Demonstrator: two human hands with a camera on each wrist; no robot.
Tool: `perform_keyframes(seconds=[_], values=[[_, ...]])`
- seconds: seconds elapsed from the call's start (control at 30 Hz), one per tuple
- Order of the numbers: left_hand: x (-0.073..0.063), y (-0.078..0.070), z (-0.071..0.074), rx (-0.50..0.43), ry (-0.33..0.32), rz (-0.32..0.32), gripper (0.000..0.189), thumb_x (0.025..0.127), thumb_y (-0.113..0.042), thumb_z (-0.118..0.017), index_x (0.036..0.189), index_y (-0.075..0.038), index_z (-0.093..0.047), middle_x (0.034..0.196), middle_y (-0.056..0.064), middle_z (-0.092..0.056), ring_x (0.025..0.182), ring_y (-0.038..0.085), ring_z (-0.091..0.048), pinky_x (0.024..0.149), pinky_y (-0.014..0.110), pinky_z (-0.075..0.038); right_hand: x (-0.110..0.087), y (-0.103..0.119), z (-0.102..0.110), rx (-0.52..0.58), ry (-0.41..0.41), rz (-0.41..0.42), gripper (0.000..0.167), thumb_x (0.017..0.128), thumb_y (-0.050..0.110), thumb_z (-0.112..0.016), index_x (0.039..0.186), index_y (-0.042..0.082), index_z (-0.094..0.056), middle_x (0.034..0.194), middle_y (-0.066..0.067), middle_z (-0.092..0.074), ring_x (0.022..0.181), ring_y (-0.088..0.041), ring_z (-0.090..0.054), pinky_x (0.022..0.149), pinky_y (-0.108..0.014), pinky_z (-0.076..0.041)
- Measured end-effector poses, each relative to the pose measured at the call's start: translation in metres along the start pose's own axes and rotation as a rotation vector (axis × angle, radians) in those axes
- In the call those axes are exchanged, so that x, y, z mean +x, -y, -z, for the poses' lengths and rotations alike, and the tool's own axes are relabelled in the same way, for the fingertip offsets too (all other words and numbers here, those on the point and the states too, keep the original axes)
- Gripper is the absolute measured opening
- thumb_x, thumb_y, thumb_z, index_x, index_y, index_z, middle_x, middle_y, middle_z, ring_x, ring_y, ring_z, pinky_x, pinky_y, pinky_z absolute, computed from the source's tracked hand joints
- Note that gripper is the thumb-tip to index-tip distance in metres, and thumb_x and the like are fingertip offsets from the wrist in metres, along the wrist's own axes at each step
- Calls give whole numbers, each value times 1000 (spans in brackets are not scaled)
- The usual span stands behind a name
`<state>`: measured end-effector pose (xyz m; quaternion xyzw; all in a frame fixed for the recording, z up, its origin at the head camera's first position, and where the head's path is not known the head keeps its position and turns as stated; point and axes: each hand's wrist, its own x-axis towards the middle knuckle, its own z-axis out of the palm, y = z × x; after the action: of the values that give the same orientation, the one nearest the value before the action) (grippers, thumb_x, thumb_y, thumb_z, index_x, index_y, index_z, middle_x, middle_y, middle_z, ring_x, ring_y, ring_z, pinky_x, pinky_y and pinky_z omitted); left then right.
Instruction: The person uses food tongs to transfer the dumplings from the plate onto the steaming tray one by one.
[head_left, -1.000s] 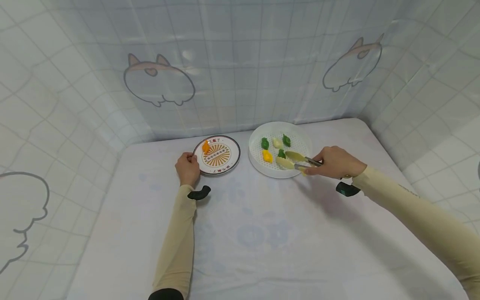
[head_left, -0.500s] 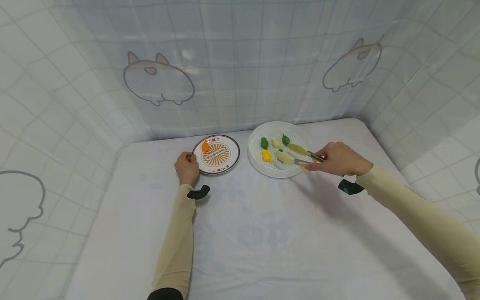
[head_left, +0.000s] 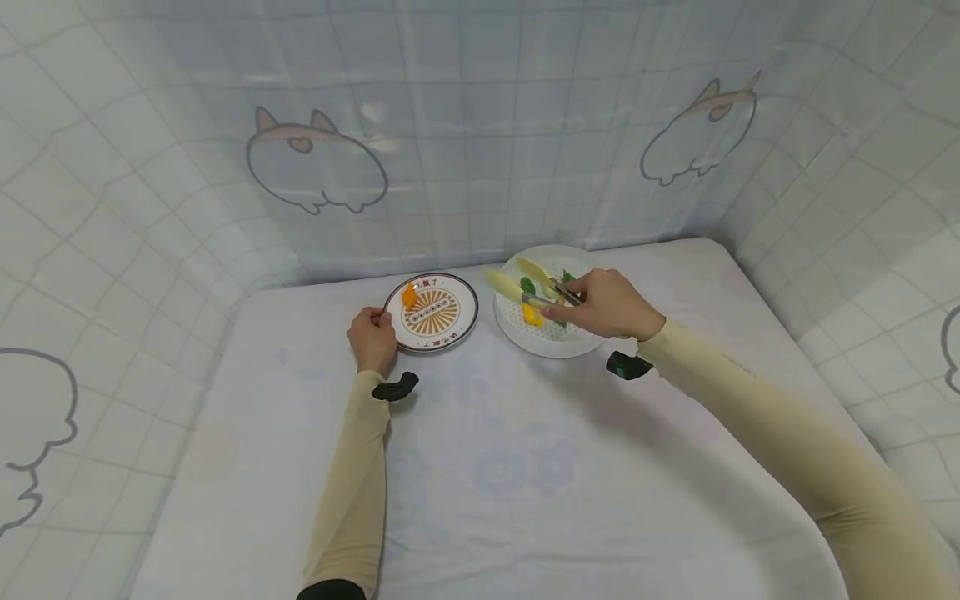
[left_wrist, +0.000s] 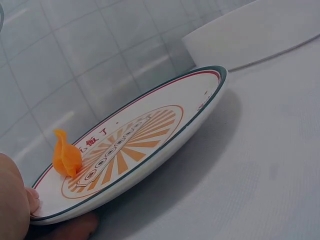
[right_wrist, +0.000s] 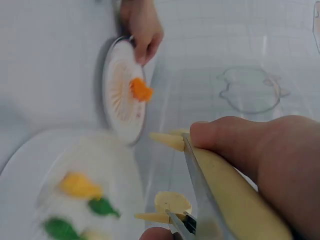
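Observation:
My left hand [head_left: 372, 340] pinches the left rim of a round white plate [head_left: 461, 321], thumb on top and fingers beneath in the left wrist view. The plate has a dark edge and an orange sunburst print. On it sits a small orange dumpling-like piece [left_wrist: 66, 156]. My right hand [head_left: 611, 304] grips metal tongs with pale yellow tips [head_left: 504, 285], spread apart over the left part of a white perforated steamer tray [head_left: 525, 337]. I see nothing between the tips. In the tray lie a yellow piece [right_wrist: 80, 185], green pieces [right_wrist: 103, 206] and a partly hidden pale one.
A white cloth [head_left: 480, 467] with faint blue prints covers the table. Behind it hangs a tiled-pattern curtain [head_left: 487, 167] with animal drawings, close to the far edge. The tray stands right of the plate, a narrow gap between them.
My right hand has lifted the tongs and carried them left, from the tray's right part to above its left rim. The left hand and plate have stayed put.

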<state>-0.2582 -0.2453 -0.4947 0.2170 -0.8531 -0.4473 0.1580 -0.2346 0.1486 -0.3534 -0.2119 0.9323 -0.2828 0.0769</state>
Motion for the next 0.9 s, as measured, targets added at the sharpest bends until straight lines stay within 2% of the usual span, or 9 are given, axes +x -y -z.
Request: perform_keyframes(seconds=[0.13,0.2,0.33,0.5,0.6,0.73,0.83,0.9], values=[[-1,-1,2,-2,2,13,30,112,-16,-53,132,3,-65,114,21,-69,98,30,-63,79,34,-49,22,20,-12,41,7,10,57,94,54,-75,121,4,-79,59,3,-59,57,-14,-53,58,-29,-40],[-2,-3,3,-8,7,20,30,112,-16,-53,132,3,-65,115,21,-68,98,30,-62,80,34,-49,32,29,-18,64,25,7,51,94,54,-75,113,7,-81,62,3,-63,57,-13,-55,57,-28,-41],[-3,-6,4,-9,23,32,32,112,-16,-52,134,3,-64,115,21,-68,98,30,-62,79,34,-49,49,47,-32,95,65,6,46,94,55,-75,100,10,-82,59,4,-57,54,-11,-52,53,-27,-41],[-1,-7,4,-3,23,7,31,112,-16,-53,133,3,-65,113,21,-69,94,31,-63,77,32,-49,68,61,-52,84,91,7,49,94,56,-73,95,9,-81,56,7,-54,52,-11,-49,51,-27,-39],[0,-6,3,-7,17,-9,30,111,-16,-53,131,3,-66,111,21,-69,92,30,-63,75,32,-48,78,66,-65,62,106,3,49,95,57,-72,85,10,-78,54,8,-50,53,-10,-45,52,-26,-37],[1,-5,3,-11,22,-6,30,111,-16,-54,131,3,-66,109,20,-69,89,30,-64,73,31,-48,87,72,-81,56,117,-24,49,95,57,-73,71,15,-66,53,7,-45,51,-10,-43,51,-26,-35],[0,-5,3,-15,29,0,29,111,-16,-54,130,2,-66,110,20,-69,88,29,-64,72,30,-48,90,77,-91,30,114,-36,53,95,58,-73,67,15,-59,54,7,-44,49,-11,-45,49,-26,-36],[-1,-5,3,-16,32,-1,29,111,-16,-53,130,2,-66,109,20,-69,87,28,-63,72,29,-47,92,80,-96,12,111,-36,52,95,59,-73,69,15,-61,55,6,-46,50,-11,-47,49,-26,-37]])
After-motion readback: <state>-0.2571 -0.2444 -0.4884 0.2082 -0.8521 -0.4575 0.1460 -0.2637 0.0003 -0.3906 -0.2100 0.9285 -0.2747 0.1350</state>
